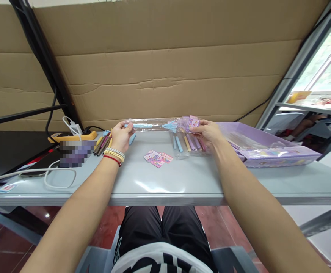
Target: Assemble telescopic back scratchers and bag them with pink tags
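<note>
A long clear plastic bag is stretched level above the table between my two hands. Inside it lies a light blue stick with a flared, finger-like head. My left hand is closed on the bag's left end, around the stick's plain end. At the other end, my right hand pinches the bag beside a small pink printed card. Below, several similar pink cards lie overlapping on the table. Several coloured sticks in clear wrapping rest behind, partly hidden under the bag and my right hand.
A purple open box with clear plastic bags stands at the right. On the left lie a bunch of coloured sticks, a yellow power strip and a white cable. Cardboard walls off the table's back.
</note>
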The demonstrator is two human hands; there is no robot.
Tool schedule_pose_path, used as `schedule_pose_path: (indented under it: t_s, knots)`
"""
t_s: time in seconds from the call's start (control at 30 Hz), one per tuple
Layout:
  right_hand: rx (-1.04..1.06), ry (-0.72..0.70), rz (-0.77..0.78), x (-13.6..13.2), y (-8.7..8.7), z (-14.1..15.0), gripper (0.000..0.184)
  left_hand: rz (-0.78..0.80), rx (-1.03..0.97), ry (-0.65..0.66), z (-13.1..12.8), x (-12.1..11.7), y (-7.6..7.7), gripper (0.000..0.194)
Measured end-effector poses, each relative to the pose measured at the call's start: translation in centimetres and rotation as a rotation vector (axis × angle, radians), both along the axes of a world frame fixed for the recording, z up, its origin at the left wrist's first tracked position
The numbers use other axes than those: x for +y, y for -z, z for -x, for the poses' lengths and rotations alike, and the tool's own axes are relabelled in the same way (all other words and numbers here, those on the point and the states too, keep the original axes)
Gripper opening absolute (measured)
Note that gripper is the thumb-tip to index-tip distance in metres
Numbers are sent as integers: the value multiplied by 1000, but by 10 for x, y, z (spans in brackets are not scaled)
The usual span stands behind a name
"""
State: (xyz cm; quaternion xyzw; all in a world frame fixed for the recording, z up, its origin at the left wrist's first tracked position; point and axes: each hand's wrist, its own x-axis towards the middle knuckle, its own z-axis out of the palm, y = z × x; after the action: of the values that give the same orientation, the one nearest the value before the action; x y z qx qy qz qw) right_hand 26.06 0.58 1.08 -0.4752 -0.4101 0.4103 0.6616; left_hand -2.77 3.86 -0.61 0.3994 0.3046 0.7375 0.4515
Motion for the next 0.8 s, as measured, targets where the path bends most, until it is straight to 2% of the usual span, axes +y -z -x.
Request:
schedule_pose_path:
  t_s: [0.2, 0.37, 0.63, 0.8]
  knots:
    - [-106, -184, 80, 7, 7, -14, 39, -4, 0, -36, 2, 1, -1, 24]
    - [-182, -274, 1, 7, 8, -15, 42, 21, 33, -31, 2, 0, -1, 24]
    - [-102, -230, -71, 4, 5, -8, 15, 22, 37, -32, 3, 0, -1, 27]
    - [-202, -136, -36, -1, 4, -5, 15, 33, 37, -47, 2, 0, -2, 22]
